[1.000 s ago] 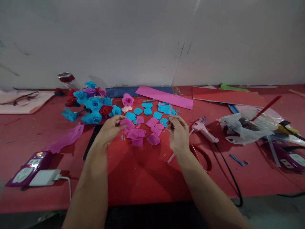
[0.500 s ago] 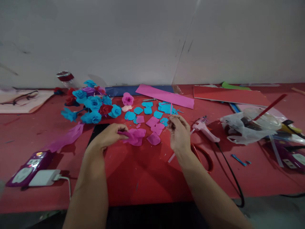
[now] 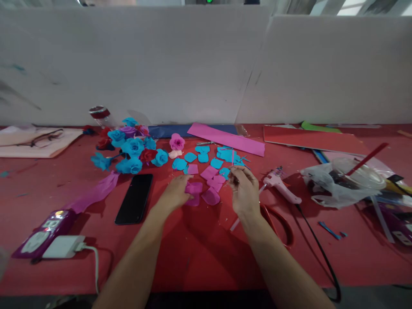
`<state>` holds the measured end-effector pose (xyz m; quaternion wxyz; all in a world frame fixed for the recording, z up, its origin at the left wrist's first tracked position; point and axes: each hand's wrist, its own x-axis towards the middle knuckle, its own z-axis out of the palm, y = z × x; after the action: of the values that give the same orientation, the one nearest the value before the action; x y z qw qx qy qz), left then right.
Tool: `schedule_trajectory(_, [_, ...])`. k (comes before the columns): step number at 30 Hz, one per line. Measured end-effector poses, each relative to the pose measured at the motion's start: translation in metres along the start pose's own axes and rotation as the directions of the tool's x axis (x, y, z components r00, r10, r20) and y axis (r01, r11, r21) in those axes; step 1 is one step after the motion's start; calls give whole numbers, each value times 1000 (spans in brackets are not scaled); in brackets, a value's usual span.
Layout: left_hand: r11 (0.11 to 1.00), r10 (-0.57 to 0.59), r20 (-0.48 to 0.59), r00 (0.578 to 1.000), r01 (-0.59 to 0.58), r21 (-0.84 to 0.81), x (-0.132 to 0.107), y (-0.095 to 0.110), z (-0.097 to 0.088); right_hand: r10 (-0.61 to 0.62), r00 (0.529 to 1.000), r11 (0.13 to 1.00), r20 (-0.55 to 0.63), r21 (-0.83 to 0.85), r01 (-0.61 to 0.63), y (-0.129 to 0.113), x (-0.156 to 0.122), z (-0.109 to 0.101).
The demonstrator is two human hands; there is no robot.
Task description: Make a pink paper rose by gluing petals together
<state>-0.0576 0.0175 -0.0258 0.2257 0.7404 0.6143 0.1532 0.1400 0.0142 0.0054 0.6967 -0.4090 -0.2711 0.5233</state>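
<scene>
Red, flat tabletop [image 3: 193, 262]: overlapping squares of thin pink paper [image 3: 195, 196] lie immediately right of the left hand [image 3: 175, 192], the nearer one, its grip indeterminable; the right hand [image 3: 245, 192] pinches a slender pink strip [image 3: 232, 158], long axis projecting beyond the fingertips.

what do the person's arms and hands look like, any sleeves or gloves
Both the left forearm and the right forearm are bare, with no sleeves in view. The left hand and right hand are ungloved, and no watch or bracelet shows. Fingernails are too small to judge.
</scene>
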Motion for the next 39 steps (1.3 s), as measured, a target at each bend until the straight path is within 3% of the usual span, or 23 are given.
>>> schedule_trajectory(4, [999, 14, 40, 999, -16, 48, 1, 8, 1, 2, 1000, 1000, -10, -1, -2, 0, -1, 0])
schedule_trajectory(9, [990, -117, -104, 988, 108, -87, 1, 1, -12, 1, 1000, 1000, -18, 12, 0, -2, -1, -1])
schedule_trajectory(12, [978, -197, -285, 938, 208, 9, 0, -3, -17, -3, 1000, 1000, -22, 31, 4, -2, 0, 0])
schedule_trajectory(15, [974, -121, -464, 878, 195, 115, 6, 4, -10, 1, 1000, 999, -19, 41, 0, -2, 0, 0])
schedule_trajectory(18, [1000, -10, -347, 938, 17, 16, 22, 20, 10, 12, 1000, 999, -19, 39, -11, -1, 0, 0])
schedule_trajectory(22, [999, -48, -347, 937, 43, -21, 52, 36, 35, 10, 1000, 1000, -29, 29, -10, -1, 1, -1])
schedule_trajectory(25, [980, -146, -328, 933, 92, -175, 66, 37, 37, 4, 999, 999, -41, 48, -2, -2, 2, -2])
schedule_trajectory(27, [885, -265, -294, 919, 110, -452, 68, 34, 32, 6, 999, 998, -54, 63, -3, -3, 4, -2])
schedule_trajectory(30, [478, -414, -127, 902, 97, -873, 63, 29, 21, 15, 998, 998, -69, 65, -11, -3, 4, -2])
schedule_trajectory(32, [299, -397, -18, 918, 111, -948, 58, 29, 12, 20, 997, 998, -71, 61, -16, -3, 4, -2])
schedule_trajectory(35, [177, -313, 69, 947, 129, -976, 49, 32, -2, 18, 998, 998, -55, 58, -14, -3, 3, -1])
schedule_trajectory(39, [-125, -140, 140, 980, 123, -984, 41, 36, -13, 23, 998, 998, -57, 60, -20, -4, 2, -1])
